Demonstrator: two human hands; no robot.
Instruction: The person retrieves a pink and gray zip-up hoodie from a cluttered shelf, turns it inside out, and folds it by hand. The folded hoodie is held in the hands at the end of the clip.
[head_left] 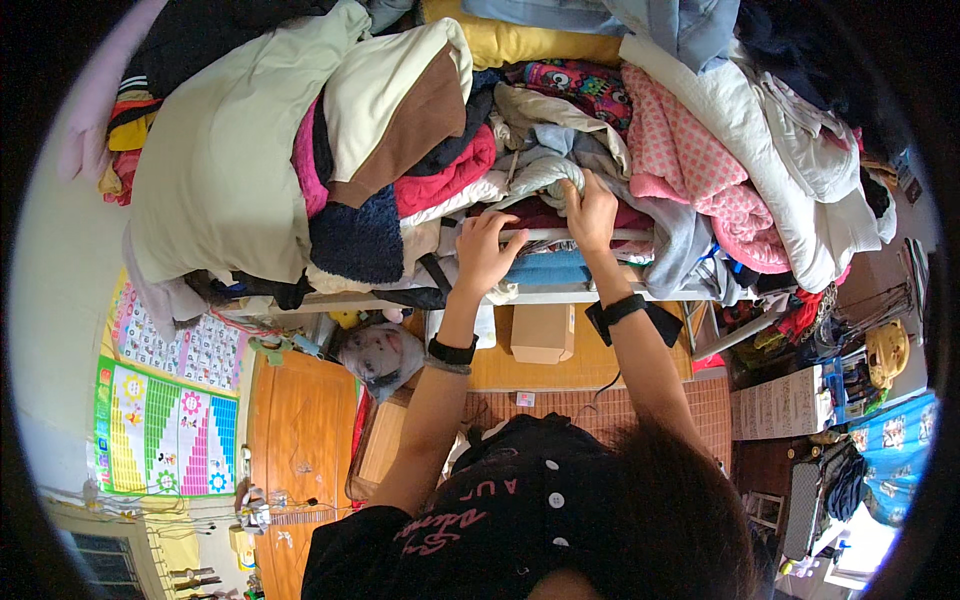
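Overhead, item one: my right hand (590, 212), fingers curled and clamped on a grey rolled garment (545, 172) at the front edge of the clothes heap, just above the white rail (540, 235) of the shelf. Item two: my left hand (487, 252), fingers spread apart and loosely bent, palm against the same rail's front edge, gripping nothing that I can make out. Both wrists carry black bands. Item three: a folded blue cloth (545, 268) directly under the rail, between my two hands. Item four: a pink spotted blanket (690, 150) to the right of the grey garment, touching the pile. Item five: a cardboard box (542, 332) below the shelf's lower edge.
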